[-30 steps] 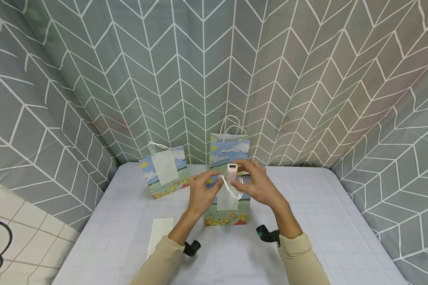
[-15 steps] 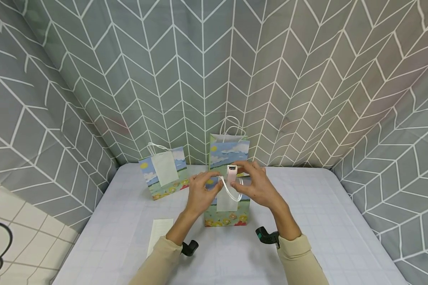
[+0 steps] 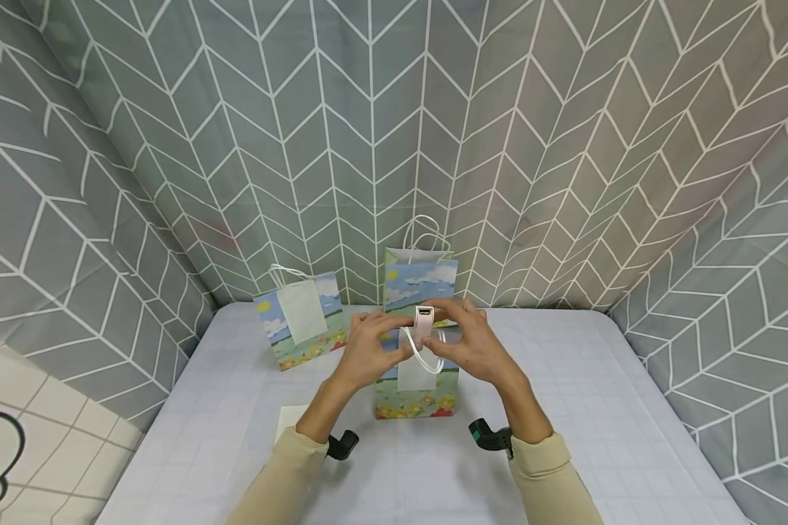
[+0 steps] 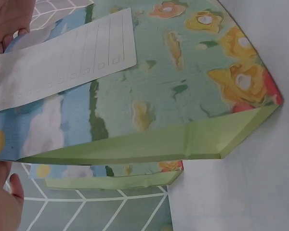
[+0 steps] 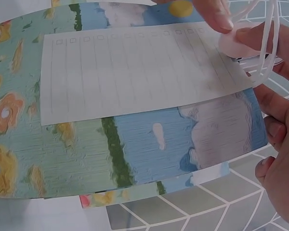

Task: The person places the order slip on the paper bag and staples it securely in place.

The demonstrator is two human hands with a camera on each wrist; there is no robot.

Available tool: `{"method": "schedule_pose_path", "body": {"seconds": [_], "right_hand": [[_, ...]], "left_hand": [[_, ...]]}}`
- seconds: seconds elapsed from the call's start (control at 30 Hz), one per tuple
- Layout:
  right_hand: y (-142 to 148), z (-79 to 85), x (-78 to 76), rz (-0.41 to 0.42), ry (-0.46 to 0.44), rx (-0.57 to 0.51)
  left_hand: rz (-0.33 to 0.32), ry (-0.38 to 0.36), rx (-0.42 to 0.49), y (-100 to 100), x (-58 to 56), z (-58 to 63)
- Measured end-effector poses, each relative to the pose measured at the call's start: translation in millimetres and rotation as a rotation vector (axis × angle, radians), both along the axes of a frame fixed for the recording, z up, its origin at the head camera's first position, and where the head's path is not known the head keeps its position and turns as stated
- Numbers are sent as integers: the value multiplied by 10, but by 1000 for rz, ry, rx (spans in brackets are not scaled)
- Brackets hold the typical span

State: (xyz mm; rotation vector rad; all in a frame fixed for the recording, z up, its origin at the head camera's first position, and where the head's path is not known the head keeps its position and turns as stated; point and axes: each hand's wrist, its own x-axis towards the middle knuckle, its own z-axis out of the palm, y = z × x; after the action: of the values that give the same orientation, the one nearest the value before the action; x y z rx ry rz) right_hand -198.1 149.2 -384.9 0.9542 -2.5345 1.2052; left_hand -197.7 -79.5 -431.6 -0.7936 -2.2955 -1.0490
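A small pink device (image 3: pixel 424 328), with a dark slot in its white upper end, stands at the top edge of the front bag (image 3: pixel 415 405), just above a lined sheet (image 5: pixel 135 72) that lies against the bag's face. The right hand (image 3: pixel 468 339) has its thumb and fingers clamped on the device, the thumb lying along its pink side. The left hand (image 3: pixel 369 348) pinches the bag's top, thumb in front and fingers reaching behind; its thumb tip comes close to the device, though one cannot tell whether the two touch. A white cord handle (image 3: pixel 428 370) loops down over the sheet between the hands. The lined sheet bears a row of small boxes along one side, and the bag shows blue sky, clouds and flowers. Directly behind stands a back bag (image 3: pixel 420 283) of like print, its cord handles upright; to the left, a side bag (image 3: pixel 331 310) stands at an angle with a pale sheet (image 3: pixel 303 313) on its face. A loose paper (image 3: pixel 290 417) lies on the white table (image 3: pixel 578 408), partly hidden by the left forearm. Beige sleeves (image 3: pixel 554 481) cover both forearms, and a grey curtain (image 3: pixel 302 131) with white zigzag lines surrounds the table.
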Motion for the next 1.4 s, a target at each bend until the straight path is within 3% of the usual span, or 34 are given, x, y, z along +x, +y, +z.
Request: {"method": "schedule_pose_path", "body": {"seconds": [0.37, 0.8, 1.17, 1.4], "right_hand": [[-6, 6, 20, -6, 28, 6], [-14, 4, 46, -7, 38, 2], [4, 28, 76, -30, -21, 46], [29, 27, 98, -29, 34, 96]], "left_hand": [[-37, -3, 27, -4, -8, 48], [-24, 96, -10, -8, -20, 64], [-21, 104, -19, 5, -25, 42], [-37, 116, -23, 8, -8, 43]]}}
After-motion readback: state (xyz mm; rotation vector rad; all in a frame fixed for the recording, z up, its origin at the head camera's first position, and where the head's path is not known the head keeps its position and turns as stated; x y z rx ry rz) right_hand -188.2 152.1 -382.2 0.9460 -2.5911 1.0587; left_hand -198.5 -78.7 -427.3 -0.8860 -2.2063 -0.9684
